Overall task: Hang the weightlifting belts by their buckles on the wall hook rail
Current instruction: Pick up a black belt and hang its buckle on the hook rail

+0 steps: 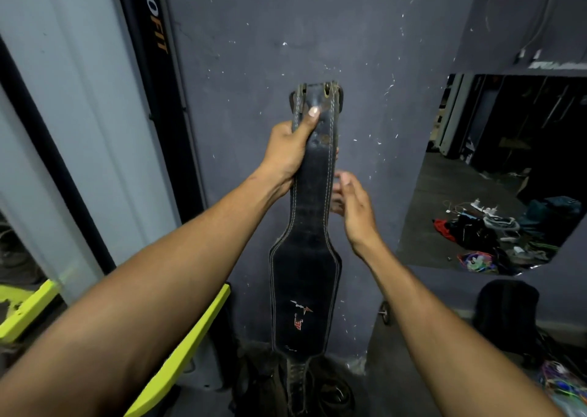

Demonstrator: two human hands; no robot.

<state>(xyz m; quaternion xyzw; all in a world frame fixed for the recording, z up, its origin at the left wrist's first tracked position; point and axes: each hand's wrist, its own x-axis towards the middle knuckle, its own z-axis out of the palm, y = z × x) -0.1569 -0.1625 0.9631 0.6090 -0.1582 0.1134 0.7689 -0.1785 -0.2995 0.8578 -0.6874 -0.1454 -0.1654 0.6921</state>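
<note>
The long black stitched leather belt (305, 258) hangs flat against the purple wall (254, 51), left hand (287, 150) in a firm grip just below its buckle, right hand (352, 204) open beside it; it looks stiff and heavy.

Black leather belt (304, 226), pale stitching in double lines along both edges, small red and white mark low on the wide part. Dull grey-purple wall (254, 51), flecked with white chips. Neon yellow-green bars (178, 359) at lower left. Black upright panel (152, 67) with white and orange lettering. Pale grey-blue column (63, 99). Red cloth (443, 227) in the mirror (508, 115).
</note>
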